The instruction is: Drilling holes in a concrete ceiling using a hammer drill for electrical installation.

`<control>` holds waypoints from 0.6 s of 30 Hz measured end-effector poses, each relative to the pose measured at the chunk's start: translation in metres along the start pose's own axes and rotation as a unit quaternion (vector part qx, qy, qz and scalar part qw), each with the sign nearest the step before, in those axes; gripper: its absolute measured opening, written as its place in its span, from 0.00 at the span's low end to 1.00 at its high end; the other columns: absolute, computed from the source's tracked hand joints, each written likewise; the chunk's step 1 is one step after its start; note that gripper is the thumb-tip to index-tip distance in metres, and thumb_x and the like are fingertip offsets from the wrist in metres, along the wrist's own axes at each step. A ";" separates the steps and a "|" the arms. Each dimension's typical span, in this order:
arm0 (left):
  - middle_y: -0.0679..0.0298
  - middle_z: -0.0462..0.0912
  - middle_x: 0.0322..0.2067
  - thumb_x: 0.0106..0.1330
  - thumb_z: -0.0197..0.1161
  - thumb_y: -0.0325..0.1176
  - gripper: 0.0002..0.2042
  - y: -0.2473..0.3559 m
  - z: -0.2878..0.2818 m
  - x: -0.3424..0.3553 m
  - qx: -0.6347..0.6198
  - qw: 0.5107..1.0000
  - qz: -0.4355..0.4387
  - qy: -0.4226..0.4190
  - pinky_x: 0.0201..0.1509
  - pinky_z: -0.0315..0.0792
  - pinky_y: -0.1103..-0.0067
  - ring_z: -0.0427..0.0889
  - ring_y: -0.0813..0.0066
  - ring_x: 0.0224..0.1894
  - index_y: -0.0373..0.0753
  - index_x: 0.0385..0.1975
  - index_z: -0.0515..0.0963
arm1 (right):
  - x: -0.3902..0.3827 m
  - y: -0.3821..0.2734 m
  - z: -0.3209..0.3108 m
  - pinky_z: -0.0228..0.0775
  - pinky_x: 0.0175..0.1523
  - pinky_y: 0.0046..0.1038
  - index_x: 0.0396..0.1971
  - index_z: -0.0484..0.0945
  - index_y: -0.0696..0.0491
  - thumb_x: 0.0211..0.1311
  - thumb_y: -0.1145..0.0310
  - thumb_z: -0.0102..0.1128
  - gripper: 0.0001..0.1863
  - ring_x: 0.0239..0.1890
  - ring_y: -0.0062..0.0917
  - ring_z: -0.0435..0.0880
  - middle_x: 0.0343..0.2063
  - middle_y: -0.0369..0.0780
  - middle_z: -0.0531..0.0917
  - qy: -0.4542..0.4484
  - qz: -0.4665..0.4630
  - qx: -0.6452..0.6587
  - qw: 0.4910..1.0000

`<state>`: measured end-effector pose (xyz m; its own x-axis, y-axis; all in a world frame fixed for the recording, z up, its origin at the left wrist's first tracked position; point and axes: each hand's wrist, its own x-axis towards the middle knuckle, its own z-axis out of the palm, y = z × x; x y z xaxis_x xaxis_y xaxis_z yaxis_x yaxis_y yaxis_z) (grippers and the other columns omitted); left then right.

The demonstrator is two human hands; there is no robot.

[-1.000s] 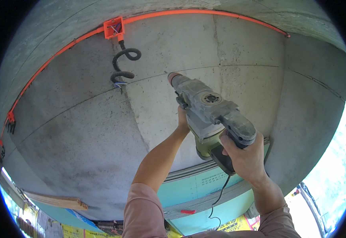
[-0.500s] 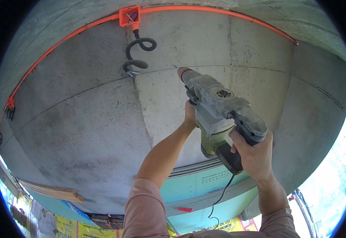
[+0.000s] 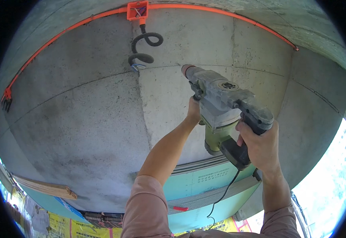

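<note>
I am looking up at a grey concrete ceiling (image 3: 81, 119), with both arms raised from the lower edge of the view. My right hand (image 3: 260, 146) is wrapped tightly around the dark rear grip of a rotary hammer drill (image 3: 224, 107), a heavy tool with a grey metal head and a green body. My left hand (image 3: 194, 113) reaches up on the far side of the drill, closed on its front part just behind the nose; the tool hides most of those fingers. The drill's reddish nose points up and to the left, away from my right hand, close to the ceiling; I cannot tell whether it touches the concrete. A black power cord (image 3: 220, 198) hangs from the bottom of the grip, below my right hand, between my two pink sleeves.

Above and to the left of my left hand, an orange electrical box (image 3: 137, 10) sits in the ceiling, with orange conduit (image 3: 62, 33) curving away on both sides. A coiled grey flexible hose (image 3: 143, 49) dangles from the box, well apart from the drill's nose. Below my forearms are teal panels (image 3: 204, 178).
</note>
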<state>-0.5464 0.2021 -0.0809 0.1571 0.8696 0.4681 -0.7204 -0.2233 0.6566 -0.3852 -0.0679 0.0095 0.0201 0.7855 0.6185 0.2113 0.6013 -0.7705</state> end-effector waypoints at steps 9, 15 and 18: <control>0.52 0.86 0.32 0.56 0.69 0.34 0.13 -0.004 -0.029 0.014 0.305 0.936 0.174 -0.012 0.40 0.75 0.69 0.84 0.66 0.34 0.30 0.33 0.80 | -0.005 -0.014 0.024 0.67 0.24 0.21 0.32 0.77 0.62 0.57 0.76 0.59 0.06 0.18 0.17 0.76 0.20 0.35 0.79 0.033 -0.016 0.010 0.999; 0.45 0.84 0.27 0.57 0.64 0.32 0.10 -0.013 -0.046 0.032 0.386 0.904 0.179 0.032 0.39 0.76 0.65 0.85 0.46 0.37 0.29 0.32 0.78 | -0.009 -0.019 0.037 0.67 0.22 0.21 0.34 0.77 0.63 0.56 0.78 0.59 0.06 0.17 0.18 0.76 0.24 0.38 0.80 0.040 -0.030 0.027 0.998; 0.43 0.83 0.27 0.59 0.62 0.31 0.10 -0.018 -0.049 0.038 0.443 0.875 0.196 0.013 0.39 0.75 0.64 0.84 0.42 0.39 0.29 0.33 0.78 | -0.011 -0.014 0.042 0.67 0.22 0.21 0.34 0.77 0.63 0.57 0.79 0.57 0.05 0.18 0.18 0.76 0.25 0.38 0.80 0.072 -0.039 0.028 0.996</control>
<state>-0.5606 0.2611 -0.1036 -0.0077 0.6571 0.7538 0.0926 -0.7501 0.6548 -0.4292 -0.0790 0.0070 0.1472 0.7092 0.6894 0.1623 0.6703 -0.7242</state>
